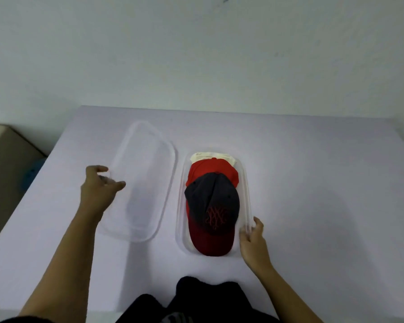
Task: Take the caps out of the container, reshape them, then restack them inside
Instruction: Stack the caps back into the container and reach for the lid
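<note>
The clear container (248,183) sat on the tabletop (313,183) with its lid (140,183) off, lying just beside it. Inside, a dark cap (214,201) lay on a red cap (211,169), with something cream behind them. The left hand (100,187) pinched the lid's edge; the right hand (252,238) gripped the container's near rim. Yanking the top cap might drag the red one out crumpled, I thought. The container's see-through walls were hard to trace, and I couldn't tell how many caps lay underneath
</note>
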Action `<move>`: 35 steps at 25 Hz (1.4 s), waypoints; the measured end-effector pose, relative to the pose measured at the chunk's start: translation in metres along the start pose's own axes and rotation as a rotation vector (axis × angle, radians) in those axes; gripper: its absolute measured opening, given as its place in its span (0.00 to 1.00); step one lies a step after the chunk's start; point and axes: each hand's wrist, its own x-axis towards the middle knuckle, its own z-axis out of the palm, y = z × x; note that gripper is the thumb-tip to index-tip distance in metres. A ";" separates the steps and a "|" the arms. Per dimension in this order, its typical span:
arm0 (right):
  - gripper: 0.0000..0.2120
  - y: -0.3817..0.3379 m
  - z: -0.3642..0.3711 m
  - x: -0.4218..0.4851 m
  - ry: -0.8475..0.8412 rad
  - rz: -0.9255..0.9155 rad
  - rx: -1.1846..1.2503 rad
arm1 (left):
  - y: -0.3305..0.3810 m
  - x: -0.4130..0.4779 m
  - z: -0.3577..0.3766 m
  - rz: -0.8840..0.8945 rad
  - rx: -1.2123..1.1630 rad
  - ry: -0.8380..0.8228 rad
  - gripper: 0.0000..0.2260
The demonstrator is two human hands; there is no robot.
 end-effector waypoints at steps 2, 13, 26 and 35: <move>0.31 -0.012 -0.002 -0.004 0.097 -0.109 0.048 | 0.041 -0.023 -0.014 0.251 0.196 0.053 0.20; 0.34 -0.125 -0.058 -0.009 0.076 -0.353 0.543 | 0.101 -0.094 0.035 0.183 -0.165 -0.420 0.16; 0.29 -0.065 -0.021 0.062 0.014 -0.155 0.166 | -0.004 -0.052 0.157 0.329 0.329 -0.397 0.26; 0.28 -0.060 -0.011 0.082 0.064 -0.126 0.139 | -0.009 -0.040 0.172 0.371 0.438 -0.347 0.28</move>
